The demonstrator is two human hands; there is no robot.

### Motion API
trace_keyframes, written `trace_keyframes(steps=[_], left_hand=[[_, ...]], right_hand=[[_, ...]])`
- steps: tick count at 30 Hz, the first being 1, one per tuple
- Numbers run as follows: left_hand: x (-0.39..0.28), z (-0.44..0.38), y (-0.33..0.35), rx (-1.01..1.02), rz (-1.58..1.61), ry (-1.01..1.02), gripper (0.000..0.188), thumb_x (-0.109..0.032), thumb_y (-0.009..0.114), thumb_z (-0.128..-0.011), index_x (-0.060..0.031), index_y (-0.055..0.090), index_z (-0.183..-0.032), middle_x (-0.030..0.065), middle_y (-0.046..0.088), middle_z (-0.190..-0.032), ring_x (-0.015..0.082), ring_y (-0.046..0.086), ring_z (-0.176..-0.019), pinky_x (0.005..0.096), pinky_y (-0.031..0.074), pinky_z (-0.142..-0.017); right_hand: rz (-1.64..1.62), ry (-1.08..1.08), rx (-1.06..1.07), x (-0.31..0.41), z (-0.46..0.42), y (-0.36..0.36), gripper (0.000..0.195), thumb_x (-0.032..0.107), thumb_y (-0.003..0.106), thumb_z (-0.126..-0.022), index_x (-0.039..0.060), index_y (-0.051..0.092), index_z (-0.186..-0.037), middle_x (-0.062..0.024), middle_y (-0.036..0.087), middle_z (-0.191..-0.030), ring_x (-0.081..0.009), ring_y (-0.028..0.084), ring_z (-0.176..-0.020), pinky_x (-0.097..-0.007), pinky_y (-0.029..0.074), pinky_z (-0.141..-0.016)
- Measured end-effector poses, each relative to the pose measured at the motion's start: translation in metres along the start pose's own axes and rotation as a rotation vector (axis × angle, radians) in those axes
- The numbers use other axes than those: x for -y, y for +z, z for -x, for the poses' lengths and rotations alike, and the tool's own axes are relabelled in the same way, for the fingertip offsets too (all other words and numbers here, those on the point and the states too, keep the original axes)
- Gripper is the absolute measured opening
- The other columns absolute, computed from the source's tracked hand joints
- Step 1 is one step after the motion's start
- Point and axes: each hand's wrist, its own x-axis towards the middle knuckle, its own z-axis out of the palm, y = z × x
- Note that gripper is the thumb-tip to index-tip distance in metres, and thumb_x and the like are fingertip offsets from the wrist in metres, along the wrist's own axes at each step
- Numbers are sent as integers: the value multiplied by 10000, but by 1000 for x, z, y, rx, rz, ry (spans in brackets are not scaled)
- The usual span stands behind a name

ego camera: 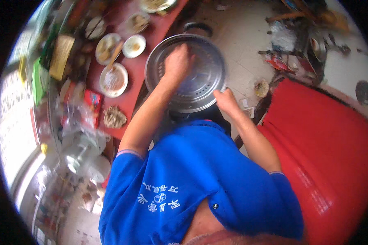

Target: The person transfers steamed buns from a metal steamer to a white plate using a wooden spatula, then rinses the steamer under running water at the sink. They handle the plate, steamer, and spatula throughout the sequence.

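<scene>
A round metal steamer pan point(213, 58) with rows of small holes is held in front of my body. My right hand point(227, 99) grips its rim at the lower right, with the thumb over the edge. Inside the pan, my left hand point(178, 59) is over the upper left part with its fingers curled down. Blur hides whether those fingers hold anything.
To the left, a red table point(135, 81) bears several bowls, including a white bowl point(114, 81) with a wooden-handled utensil, and a crumpled bundle point(115, 117). A red cloth-covered surface point(319, 128) lies right. Beyond the pan is a tiled floor point(242, 39).
</scene>
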Motion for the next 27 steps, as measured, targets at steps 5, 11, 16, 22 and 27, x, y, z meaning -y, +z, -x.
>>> trace_keyframes(steps=[5, 11, 16, 22, 27], left_hand=[[-65, -36, 66, 24, -66, 98, 165, -223, 628, -865, -101, 608, -973, 199, 663, -931, 418, 655, -857, 526, 518, -727], [-181, -82, 113, 133, 92, 201, 125, -161, 648, -878, -69, 623, -960, 157, 669, -899, 320, 667, -768, 428, 534, -693], [-372, -81, 16, 790, 1185, 162, 121, -144, 684, -893, -71, 599, -937, 17, 605, -888, 139, 578, -819, 263, 474, -710], [-469, -125, -4, 1511, 2004, 922, 171, -200, 693, -923, -52, 703, -1008, 163, 658, -1035, 283, 636, -975, 358, 522, -796], [-494, -203, 16, 1638, 1879, 767, 250, -273, 695, -919, -47, 714, -1024, 204, 653, -1088, 308, 629, -974, 390, 509, -818]], right_hand=[[62, -80, -22, -57, -33, -70, 410, 295, 544, -825, -95, 672, -837, -339, 651, -858, -460, 663, -877, -499, 506, -803], [-125, -54, -111, -96, -47, -168, 381, 285, 549, -826, -71, 678, -875, -322, 657, -880, -465, 654, -855, -499, 508, -794], [-358, -47, -238, -137, -61, -211, 349, 241, 532, -841, -66, 663, -943, -276, 683, -870, -412, 681, -808, -465, 537, -732], [-615, 184, -237, -123, -104, -299, 313, 180, 525, -864, -95, 658, -934, -176, 692, -781, -269, 705, -677, -390, 571, -618], [-775, 238, -398, -143, -142, -350, 213, 208, 526, -891, 32, 635, -943, -47, 639, -722, -133, 554, -493, -282, 405, -437]])
